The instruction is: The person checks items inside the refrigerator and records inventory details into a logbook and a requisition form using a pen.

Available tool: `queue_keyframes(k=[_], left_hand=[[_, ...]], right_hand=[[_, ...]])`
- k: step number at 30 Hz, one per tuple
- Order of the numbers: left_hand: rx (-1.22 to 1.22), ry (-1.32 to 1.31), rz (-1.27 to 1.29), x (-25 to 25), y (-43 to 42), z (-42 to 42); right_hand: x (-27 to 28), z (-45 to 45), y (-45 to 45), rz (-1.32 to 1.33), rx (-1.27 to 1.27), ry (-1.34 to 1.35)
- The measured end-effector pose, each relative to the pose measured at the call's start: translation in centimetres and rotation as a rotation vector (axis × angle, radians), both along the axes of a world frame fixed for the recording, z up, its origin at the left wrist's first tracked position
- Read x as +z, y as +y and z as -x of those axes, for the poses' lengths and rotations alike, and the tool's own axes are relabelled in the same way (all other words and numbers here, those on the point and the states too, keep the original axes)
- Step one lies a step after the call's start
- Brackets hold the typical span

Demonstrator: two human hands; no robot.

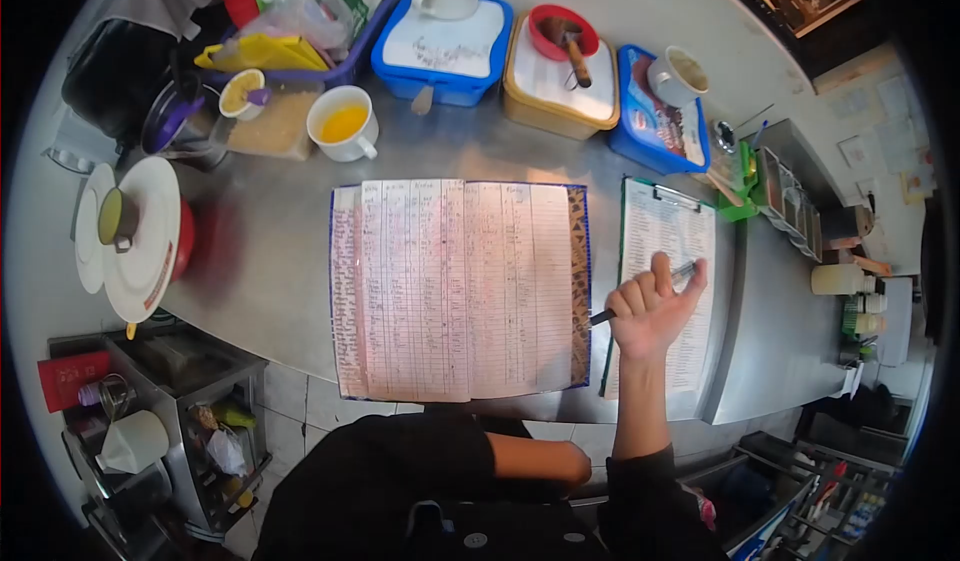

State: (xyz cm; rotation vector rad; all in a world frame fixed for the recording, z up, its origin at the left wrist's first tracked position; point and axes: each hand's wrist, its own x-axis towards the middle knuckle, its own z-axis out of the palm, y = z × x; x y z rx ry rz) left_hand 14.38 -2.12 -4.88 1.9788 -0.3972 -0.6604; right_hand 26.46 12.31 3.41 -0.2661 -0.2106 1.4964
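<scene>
An open ledger [500,291] with handwritten columns lies flat on the steel counter in front of me. My right hand [645,311] is raised above the clipboard [665,221], just right of the ledger. Its fingers are curled around a pen [603,317], whose dark end points left over the ledger's edge. The clear end of that pen shows between thumb and index finger. Printed sheets are clamped under the metal clip. On the left side, only a bare forearm [540,461] shows below the counter edge; my left hand is out of sight.
Along the wall stand a cup of yellow liquid [345,126], lidded blue tubs [440,46] and a tan tub with a red bowl [565,31]. White lids [145,251] cover a red pot at left. A green holder [740,186] stands at right.
</scene>
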Motion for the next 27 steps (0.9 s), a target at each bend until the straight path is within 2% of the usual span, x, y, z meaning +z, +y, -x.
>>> queue_keyframes(k=[2, 6, 10, 13, 14, 15, 17, 18, 20, 21, 23, 27], left_hand=[[0.052, -0.123, -0.001, -2.1, -2.6, -1.7], [0.285, -0.414, -0.051, -3.6, -4.5, -7.8], [0.375, -0.554, -0.084, -3.9, -5.8, -12.9], [0.386, -0.600, -0.086, -3.6, -6.9, -15.3], [0.389, -0.610, -0.087, -3.6, -7.1, -15.9], [0.389, -0.617, -0.086, -3.5, -7.4, -16.3], [0.378, -0.613, -0.080, -4.2, -8.2, -16.5], [0.371, -0.613, -0.084, -4.6, -8.4, -16.5], [0.354, -0.611, -0.092, -5.1, -9.0, -15.9], [0.347, -0.605, -0.086, -5.3, -9.3, -15.7], [0.323, -0.590, -0.069, -5.5, -9.8, -14.7], [0.265, -0.535, -0.038, -5.1, -10.5, -12.2]], right_hand=[[-0.8, 1.5, 1.4, -0.154, 0.184, -0.030], [-3.3, 2.3, 2.5, -0.115, 0.288, 0.158], [-3.7, 2.2, 3.1, 0.061, 0.160, -0.003], [-4.6, 1.0, 3.1, -0.073, 0.217, -0.081], [-5.3, 0.1, 3.5, -0.239, 0.394, -0.047], [-5.8, -0.2, 3.1, -0.241, 0.397, -0.044], [-5.1, 0.4, 2.4, 0.050, 0.301, -0.269], [-4.7, 1.1, 2.4, 0.042, 0.296, -0.273], [-4.5, 2.9, 2.6, 0.153, 0.114, -0.717], [-5.0, 3.1, 2.6, 0.163, 0.117, -0.714], [-6.0, 3.2, 2.8, -0.003, -0.019, -0.939], [-8.3, 2.6, 2.8, 0.128, -0.061, -0.912]])
